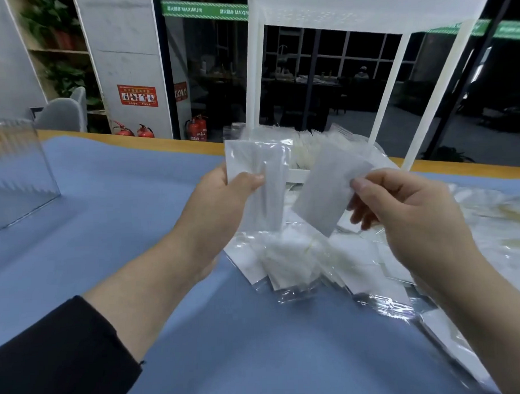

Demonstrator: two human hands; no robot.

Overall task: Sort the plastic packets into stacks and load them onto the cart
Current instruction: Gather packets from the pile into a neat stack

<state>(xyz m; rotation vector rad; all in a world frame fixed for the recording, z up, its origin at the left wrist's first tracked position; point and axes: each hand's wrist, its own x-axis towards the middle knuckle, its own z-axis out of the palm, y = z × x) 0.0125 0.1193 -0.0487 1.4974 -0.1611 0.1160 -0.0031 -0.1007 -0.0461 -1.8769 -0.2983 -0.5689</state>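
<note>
Plastic packets, head view: the left hand [223, 195] pinches an upright packet stack [261, 182], long axis vertical. Just right of it, the right hand [400, 209] pinches a single packet [329, 191] by its right edge, tilted, not touching the stack. Loose packets [299, 260] lie on the blue cloth [136, 230] below; the white cart [373, 13] stands beyond.

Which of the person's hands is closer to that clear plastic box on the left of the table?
Left. The left hand, holding a packet, is nearer the clear box, though well apart. The right hand is farther right.
</note>
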